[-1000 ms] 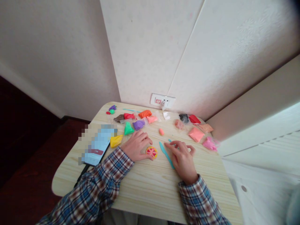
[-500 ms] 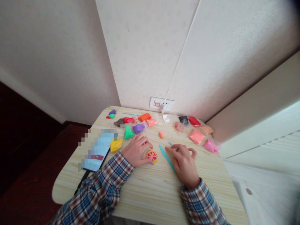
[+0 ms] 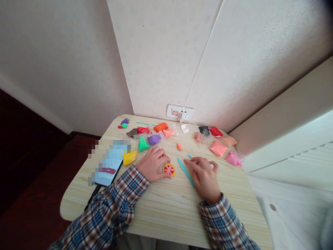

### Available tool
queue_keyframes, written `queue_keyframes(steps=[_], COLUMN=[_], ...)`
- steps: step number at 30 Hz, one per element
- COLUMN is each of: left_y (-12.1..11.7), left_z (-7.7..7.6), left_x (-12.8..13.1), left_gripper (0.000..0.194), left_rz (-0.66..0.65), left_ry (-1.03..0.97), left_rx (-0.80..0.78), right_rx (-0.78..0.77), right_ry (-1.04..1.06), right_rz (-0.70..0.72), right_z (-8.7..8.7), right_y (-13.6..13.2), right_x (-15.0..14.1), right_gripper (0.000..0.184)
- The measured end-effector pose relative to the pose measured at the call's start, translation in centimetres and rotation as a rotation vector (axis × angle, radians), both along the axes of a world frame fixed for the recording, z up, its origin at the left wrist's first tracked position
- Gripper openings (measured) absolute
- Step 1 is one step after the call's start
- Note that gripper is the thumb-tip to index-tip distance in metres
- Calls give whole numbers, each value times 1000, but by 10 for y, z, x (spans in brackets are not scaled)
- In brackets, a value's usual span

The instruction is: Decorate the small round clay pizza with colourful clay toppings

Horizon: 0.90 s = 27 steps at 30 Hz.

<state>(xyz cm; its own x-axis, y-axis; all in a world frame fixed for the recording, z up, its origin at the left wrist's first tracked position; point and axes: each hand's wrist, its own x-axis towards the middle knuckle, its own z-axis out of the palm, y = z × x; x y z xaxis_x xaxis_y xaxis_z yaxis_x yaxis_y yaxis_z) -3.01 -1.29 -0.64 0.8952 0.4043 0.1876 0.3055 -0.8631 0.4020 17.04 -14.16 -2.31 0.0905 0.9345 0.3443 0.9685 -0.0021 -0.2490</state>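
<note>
I see hardly any change over the last second. The left hand [image 3: 154, 164] stays curved around the round yellow, red and pink clay-like disc [image 3: 169, 170] on the table [image 3: 166, 211]; the right hand [image 3: 205, 177] stays beside the turquoise plastic knife [image 3: 185, 171]. I can't tell whether either grip pinches anything. Work seems paused.

thin blue tool [image 3: 189, 156] — partly behind right hand [image 3: 205, 178] | phone [image 3: 108, 166] — partly pixelated
</note>
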Motion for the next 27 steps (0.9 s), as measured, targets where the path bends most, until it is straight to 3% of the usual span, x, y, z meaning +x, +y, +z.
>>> queue_keyframes(steps=[12,27], left_y=[-1,-10], left_z=[-2,0], left_x=[1,7], left_gripper=[61,55], left_rz=[-16,3], left_ry=[32,103], left_rx=[28,86], right_rx=[-13,-7], right_ry=[2,27], right_rz=[18,7], right_z=[2,1], right_y=[1,1], right_x=[-1,-2], right_gripper=[40,40])
